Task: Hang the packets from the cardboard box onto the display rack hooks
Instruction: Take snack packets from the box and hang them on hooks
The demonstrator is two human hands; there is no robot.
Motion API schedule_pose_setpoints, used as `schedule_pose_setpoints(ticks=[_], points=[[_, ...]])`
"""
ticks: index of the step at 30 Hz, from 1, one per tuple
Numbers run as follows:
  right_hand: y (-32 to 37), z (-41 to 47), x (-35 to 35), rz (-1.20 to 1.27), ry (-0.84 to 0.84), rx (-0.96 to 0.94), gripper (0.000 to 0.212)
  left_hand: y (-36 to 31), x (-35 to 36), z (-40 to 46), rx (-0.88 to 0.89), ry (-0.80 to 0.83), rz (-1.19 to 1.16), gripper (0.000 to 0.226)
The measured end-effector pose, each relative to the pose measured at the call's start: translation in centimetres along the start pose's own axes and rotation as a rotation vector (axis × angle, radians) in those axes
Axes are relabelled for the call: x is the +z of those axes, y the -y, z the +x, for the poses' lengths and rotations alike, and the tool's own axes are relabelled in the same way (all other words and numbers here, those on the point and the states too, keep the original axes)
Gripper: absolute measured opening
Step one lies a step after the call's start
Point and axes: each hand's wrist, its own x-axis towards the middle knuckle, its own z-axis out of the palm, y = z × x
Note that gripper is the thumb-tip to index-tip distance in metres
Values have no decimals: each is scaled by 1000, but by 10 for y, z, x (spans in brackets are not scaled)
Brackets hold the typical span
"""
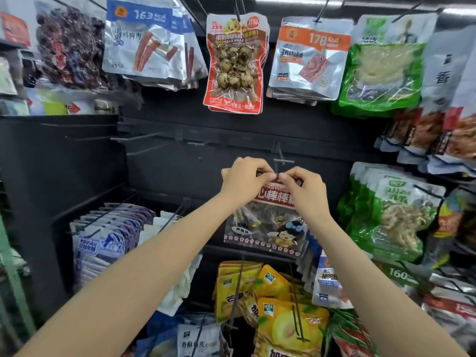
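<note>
Scene: a person is reaching both arms into a dark display rack (322,150), lifting a lollipop packet (268,222) toward an empty hook (279,157).
Left hand: the left hand (242,180) is pinching the packet's top edge, fingers curled tight around the header at about 10 o'clock from the packet's middle.
Right hand: the right hand (302,188) is pinching the same top edge just beside the left, thumb and forefinger narrowed on the strip.
Packet: it is hanging down between the two wrists (clear front, red banner, cartoon figure at the bottom), its top sitting just under the hook's tip at 12 o'clock.
Hole: both sets of fingers are covering the header, so whether the hook is already passing through cannot be told.
Risk, missing: the fingers are hiding the hole, so the tip is likely to be sliding past it and the packet dropping onto the yellow packets (278,305) at 6 o'clock.
Risk, tearing: pulling down before the hook is fully through is likely to be ripping the thin header.
Cardboard box: not in view.
</note>
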Motion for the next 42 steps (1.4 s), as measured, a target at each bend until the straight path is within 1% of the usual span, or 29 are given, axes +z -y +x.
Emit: schedule_pose_setpoints(ticks=[4,8,11,15,21,27,30,33,36,40,42], points=[[-7,6,6,-25,11,-3,16,6,6,5,-26,-7,-48,10],[-10,10,8,-28,5,-13,15,8,9,10,-38,-31,-29,11],[-12,12,6,-25,1,-12,15,6,13,12,-14,-36,-29,11],[-14,16,6,-35,26,-29,16,7,15,13,-16,-29,-19,11],[-17,18,5,-22,74,-36,17,9,9,20,-47,96,-43,11],[-23,26,-1,58,140,-26,18,4,5,28,-44,165,-18,11],[-26,30,0,45,175,-40,18,6,5,32,-32,204,38,14],[-30,35,3,0,192,-52,17,9,10,35,14,188,120,15],[-36,39,7,-48,183,-76,16,12,14,36,4,152,138,12],[-45,51,12,-165,150,-125,10,17,21,43,11,64,168,5],[-51,61,14,-216,147,-110,8,21,27,50,14,26,193,6]])
